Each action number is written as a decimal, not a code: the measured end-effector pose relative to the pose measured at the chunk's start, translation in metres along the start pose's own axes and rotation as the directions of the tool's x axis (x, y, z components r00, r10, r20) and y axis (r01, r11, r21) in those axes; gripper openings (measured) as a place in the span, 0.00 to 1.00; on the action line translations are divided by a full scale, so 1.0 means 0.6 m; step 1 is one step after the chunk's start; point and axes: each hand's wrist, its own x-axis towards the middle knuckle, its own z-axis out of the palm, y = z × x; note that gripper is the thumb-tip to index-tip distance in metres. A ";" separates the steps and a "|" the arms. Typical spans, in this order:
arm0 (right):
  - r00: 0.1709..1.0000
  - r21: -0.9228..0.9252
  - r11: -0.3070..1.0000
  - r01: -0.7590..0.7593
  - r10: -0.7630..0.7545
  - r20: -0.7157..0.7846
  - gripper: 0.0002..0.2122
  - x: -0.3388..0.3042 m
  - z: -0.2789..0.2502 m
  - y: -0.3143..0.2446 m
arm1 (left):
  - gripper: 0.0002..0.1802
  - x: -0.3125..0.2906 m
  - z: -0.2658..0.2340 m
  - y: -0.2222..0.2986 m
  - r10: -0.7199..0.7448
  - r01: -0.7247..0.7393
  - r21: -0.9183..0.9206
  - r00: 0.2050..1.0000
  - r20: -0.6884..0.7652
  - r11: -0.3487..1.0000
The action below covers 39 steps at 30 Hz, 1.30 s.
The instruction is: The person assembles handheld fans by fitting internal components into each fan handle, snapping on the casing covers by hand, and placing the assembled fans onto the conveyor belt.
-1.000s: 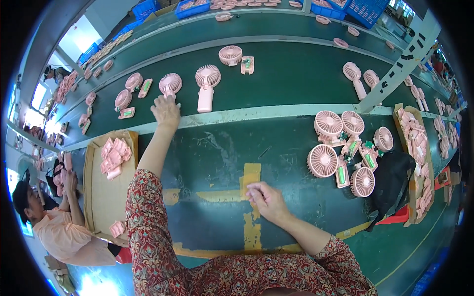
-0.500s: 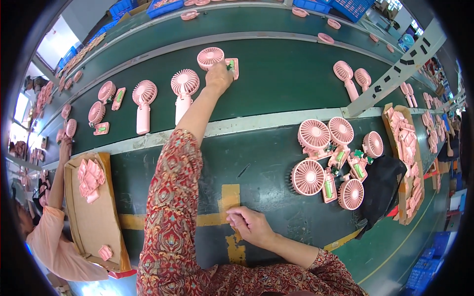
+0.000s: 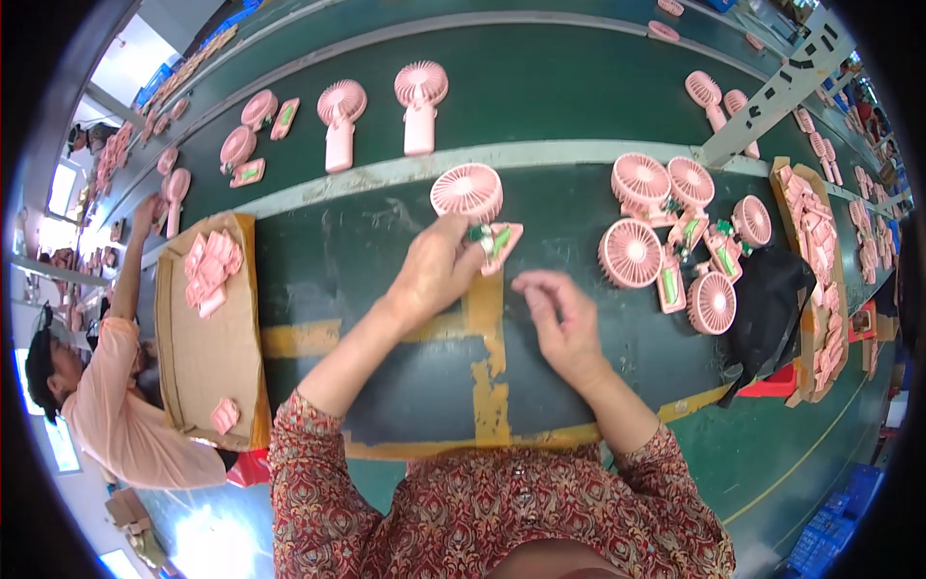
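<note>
My left hand (image 3: 436,265) is closed on a pink handheld fan (image 3: 467,193) whose handle is opened up, with a green part (image 3: 500,241) showing in its shell. The fan's round grille points away from me, over the near work surface. To its right my right hand (image 3: 561,323) hovers with fingers apart and nothing in them. Farther right lies a group of opened pink fans (image 3: 632,253) with exposed green parts. Beyond the metal rail, two closed pink fans (image 3: 421,106) lie on the green belt, with more opened fans (image 3: 238,147) to their left.
A cardboard tray (image 3: 207,357) with pink shell pieces stands at left, beside a co-worker in a peach shirt (image 3: 145,425). At right are a black cloth (image 3: 767,304), another box of pink pieces (image 3: 815,261) and a slanted white metal post (image 3: 772,87).
My left hand has drawn the opened fan from the belt back over the rail to the near surface. My right hand has lifted and moved toward it. The view has shifted too.
</note>
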 end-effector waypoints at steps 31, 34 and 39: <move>0.569 0.415 0.393 -0.820 0.487 0.663 0.17 -0.114 0.003 0.023 | 0.36 -0.211 -0.052 0.018 -0.396 0.210 -0.849 0.918 0.002 0.484; 0.483 0.439 0.203 -0.875 0.417 0.770 0.20 -0.125 0.002 0.010 | 0.40 -0.218 -0.041 0.022 -0.335 0.182 -0.867 0.942 0.018 0.465; 0.406 0.346 0.215 -0.913 0.404 0.820 0.21 -0.126 0.002 -0.010 | 0.40 -0.213 -0.027 0.063 -0.313 0.168 -0.895 0.949 0.034 0.412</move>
